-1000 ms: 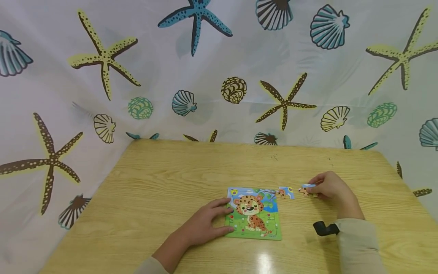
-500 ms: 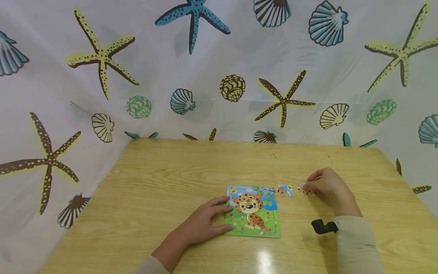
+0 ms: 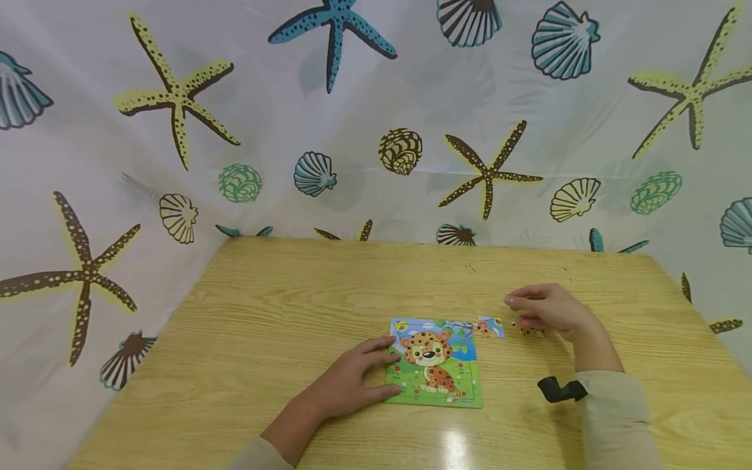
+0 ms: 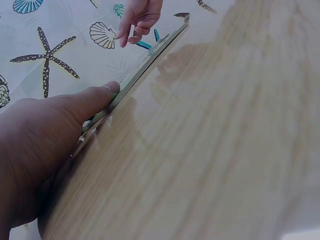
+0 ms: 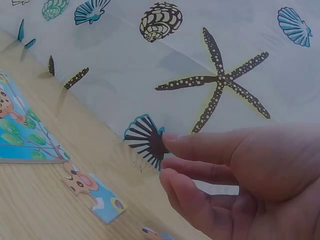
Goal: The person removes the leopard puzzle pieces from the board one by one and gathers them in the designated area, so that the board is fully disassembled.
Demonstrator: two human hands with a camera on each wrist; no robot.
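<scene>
A leopard jigsaw puzzle in a square board lies flat on the table. My left hand rests at its left edge, fingers spread and fingertips touching the board; in the left wrist view the thumb presses against the board's side. One loose puzzle piece lies just off the board's upper right corner. Farther right, a second puzzle piece is partly hidden under my right hand. That hand hovers above it, fingers loosely bent, and in the right wrist view nothing shows between thumb and fingers.
The wooden table extends around the puzzle. A white cloth printed with starfish and shells hangs behind it and along both sides. A black wrist mount sticks out from the right sleeve.
My right hand has let go of the second puzzle piece, which stays on the table, and has lifted slightly up and left. The left hand and the board have stayed put.
</scene>
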